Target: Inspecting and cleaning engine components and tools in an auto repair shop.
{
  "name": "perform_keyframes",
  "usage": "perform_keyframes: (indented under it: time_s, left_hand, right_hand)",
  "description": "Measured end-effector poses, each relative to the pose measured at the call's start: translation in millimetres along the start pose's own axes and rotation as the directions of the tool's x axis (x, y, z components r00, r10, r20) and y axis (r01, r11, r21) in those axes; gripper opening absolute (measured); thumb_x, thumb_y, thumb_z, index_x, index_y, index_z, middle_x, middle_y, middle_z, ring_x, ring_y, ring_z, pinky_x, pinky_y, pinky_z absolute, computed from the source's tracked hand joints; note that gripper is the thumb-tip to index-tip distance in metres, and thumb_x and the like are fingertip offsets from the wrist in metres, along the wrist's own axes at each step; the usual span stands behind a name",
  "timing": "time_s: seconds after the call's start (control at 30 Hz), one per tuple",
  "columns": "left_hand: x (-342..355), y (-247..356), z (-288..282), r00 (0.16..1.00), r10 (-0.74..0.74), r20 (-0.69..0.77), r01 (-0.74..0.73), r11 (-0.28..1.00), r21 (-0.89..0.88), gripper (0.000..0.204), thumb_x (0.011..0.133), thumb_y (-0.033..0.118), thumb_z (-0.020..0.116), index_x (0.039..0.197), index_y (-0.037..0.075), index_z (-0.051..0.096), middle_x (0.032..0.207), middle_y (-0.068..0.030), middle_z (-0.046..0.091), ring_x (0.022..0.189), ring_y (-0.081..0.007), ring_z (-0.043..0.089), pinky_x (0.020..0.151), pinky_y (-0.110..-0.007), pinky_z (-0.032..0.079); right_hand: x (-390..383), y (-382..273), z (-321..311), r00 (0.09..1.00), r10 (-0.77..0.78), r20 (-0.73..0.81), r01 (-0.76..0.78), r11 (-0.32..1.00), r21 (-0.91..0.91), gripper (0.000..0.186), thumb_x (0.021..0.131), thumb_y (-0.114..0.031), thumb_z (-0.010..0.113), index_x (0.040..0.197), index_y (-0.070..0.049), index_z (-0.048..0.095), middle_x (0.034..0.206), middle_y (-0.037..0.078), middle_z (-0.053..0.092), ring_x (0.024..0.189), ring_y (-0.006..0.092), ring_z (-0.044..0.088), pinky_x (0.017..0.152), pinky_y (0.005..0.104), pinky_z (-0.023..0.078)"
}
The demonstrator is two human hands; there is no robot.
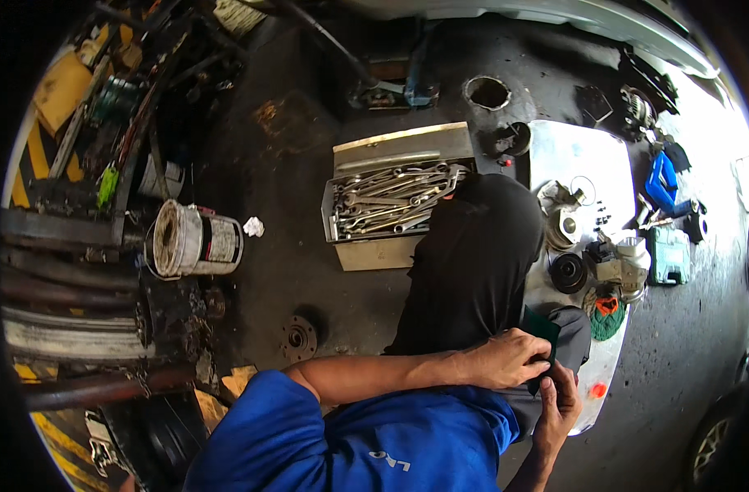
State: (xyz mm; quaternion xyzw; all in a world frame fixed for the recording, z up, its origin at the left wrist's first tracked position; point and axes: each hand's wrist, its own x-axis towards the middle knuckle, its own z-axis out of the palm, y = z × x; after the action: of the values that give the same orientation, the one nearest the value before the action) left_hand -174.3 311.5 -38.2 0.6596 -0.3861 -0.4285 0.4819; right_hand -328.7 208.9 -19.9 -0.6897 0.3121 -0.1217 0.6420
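A dark green flat sheet (542,328) is held low over my lap, beside my dark-trousered knee. My left hand (504,359) is closed with its fingers pinched on the sheet's near part. Right against it, my right hand (560,400) has its fingers bent and thumb raised, gripping the sheet's lower edge. The fingertips of both hands meet and partly hide the sheet. Just beyond my hands lies a pale metal panel (587,156) bearing machine parts, among them a round metal housing (565,228), a black pulley-like disc (568,272) and a green and orange cloth (606,318).
An open metal toolbox (379,256) full of wrenches stands ahead of my knee. A dirty white bucket (215,244) lies tipped at left, near a flanged disc (298,338). On the right are a green case (669,256) and a blue tool (661,182). Pipes (71,287) fill the far left.
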Motion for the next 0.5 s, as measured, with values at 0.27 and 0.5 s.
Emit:
perform_keyframes:
  time_s: [0.27, 0.5]
  left_hand:
    - [0.2, -5.4, 4.2, 0.997, 0.069, -0.018, -0.068, 0.997, 0.038, 0.019, 0.085, 0.014, 0.061, 0.079, -0.004, 0.059, 0.079, -0.0205, 0.062, 0.078, -0.0368, 0.064, 0.07, -0.043, 0.049]
    - [6.1, 1.9, 8.3, 0.993, 0.115, -0.033, -0.111, 0.988, 0.105, 0.016, 0.082, 0.012, 0.063, 0.08, -0.004, 0.06, 0.078, -0.0191, 0.062, 0.073, -0.0344, 0.063, 0.067, -0.041, 0.048]
  right_hand:
    - [4.2, 7.5, -1.5, 0.996, 0.078, -0.034, -0.079, 0.996, -0.038, 0.014, 0.094, -0.003, 0.06, 0.103, 0.007, 0.063, 0.086, 0.001, 0.06, 0.08, 0.0061, 0.054, 0.072, 0.0196, 0.043]
    - [6.0, 18.8, 1.7, 0.983, 0.036, -0.181, -0.046, 0.998, -0.048, 0.016, 0.095, -0.008, 0.06, 0.098, 0.007, 0.063, 0.081, 0.001, 0.06, 0.075, 0.0061, 0.052, 0.067, 0.0205, 0.041]
